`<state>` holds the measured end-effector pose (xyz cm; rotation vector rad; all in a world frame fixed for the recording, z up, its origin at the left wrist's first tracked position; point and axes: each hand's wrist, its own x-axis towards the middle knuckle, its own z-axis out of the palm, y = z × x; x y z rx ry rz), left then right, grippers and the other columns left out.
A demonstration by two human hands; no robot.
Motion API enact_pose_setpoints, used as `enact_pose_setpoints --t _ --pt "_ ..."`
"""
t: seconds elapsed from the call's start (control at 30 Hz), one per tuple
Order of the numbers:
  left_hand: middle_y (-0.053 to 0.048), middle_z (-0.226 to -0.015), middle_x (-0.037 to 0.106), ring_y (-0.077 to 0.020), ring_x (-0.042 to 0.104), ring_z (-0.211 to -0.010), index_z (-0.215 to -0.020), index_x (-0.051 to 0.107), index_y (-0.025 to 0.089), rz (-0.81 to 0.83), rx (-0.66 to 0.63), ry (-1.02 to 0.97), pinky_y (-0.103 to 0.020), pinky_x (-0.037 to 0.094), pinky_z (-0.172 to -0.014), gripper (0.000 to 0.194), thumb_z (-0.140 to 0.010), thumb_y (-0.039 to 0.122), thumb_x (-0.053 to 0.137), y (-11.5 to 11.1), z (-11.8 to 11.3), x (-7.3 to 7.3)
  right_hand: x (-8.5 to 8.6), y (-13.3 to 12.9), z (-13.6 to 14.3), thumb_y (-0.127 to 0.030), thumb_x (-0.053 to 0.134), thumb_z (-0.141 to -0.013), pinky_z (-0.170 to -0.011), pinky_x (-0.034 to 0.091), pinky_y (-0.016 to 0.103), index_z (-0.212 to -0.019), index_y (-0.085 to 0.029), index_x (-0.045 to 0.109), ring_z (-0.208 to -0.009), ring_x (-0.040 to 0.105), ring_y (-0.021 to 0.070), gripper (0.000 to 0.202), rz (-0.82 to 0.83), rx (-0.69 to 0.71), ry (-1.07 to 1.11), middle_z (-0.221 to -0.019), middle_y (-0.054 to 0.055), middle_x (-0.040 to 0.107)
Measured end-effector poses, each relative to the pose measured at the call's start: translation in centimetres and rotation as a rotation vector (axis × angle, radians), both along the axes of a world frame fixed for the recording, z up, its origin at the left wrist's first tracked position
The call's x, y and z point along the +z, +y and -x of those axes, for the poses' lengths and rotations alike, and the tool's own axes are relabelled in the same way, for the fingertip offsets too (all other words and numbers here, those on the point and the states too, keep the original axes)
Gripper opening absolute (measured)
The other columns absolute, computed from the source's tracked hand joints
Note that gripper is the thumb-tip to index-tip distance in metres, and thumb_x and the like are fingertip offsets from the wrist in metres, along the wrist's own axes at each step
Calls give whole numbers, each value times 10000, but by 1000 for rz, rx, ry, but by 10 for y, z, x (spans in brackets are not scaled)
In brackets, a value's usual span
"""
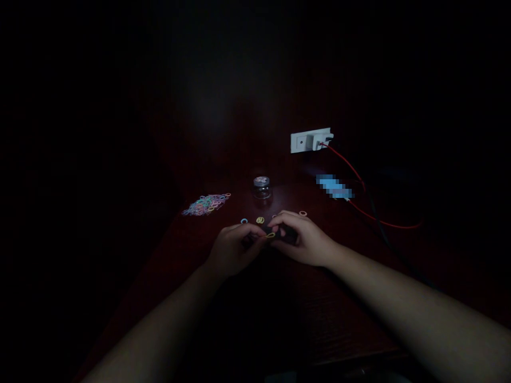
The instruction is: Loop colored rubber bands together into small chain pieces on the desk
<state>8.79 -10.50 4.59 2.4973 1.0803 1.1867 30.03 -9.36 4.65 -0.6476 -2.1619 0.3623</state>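
Between my two hands is a small yellow elastic hair band, drawn into a narrow loop. The thumb and forefinger of my left hand pinch its left end. My right hand is closed at the other side, its curled fingers meeting the loop; dim light hides part of that grip. Just beyond my fingers, a blue band, a little group of yellow bands and a pinkish band lie on the dark red table. Another band is partly covered by my right fingers.
A loose heap of multicoloured bands lies at the left. Behind my hands stands a clear lidded jar. On the right, a blurred-out phone connects by a red cable to a charger in the wall socket.
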Motion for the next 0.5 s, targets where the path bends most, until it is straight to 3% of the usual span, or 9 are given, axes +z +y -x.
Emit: enact_pose_setpoints --t 0.1,0.33,0.5 --pt "11 -787 713 -99 624 -658 -851 671 207 17 -15 32 -213 476 -625 88 -852 276 617 0 0 0 -2 0 3 -213 599 -859 -711 398 286 -875 -185 608 -691 534 120 33 -13 0 -39 -763 -1 578" --pt "9 -756 707 -99 608 -628 -840 673 203 -7 6 40 -209 474 -596 96 -847 280 615 1 1 1 -1 4 -2 -191 574 -873 -718 373 282 -843 -180 610 -699 542 115 48 -44 -45 -57 -771 -1 602" --pt "12 -735 700 -92 598 -607 -832 672 201 -13 1 28 -202 483 -601 92 -844 277 622 1 1 1 0 2 -1 -203 562 -877 -675 402 256 -914 -171 605 -696 534 112 65 25 -7 -64 -793 9 586"
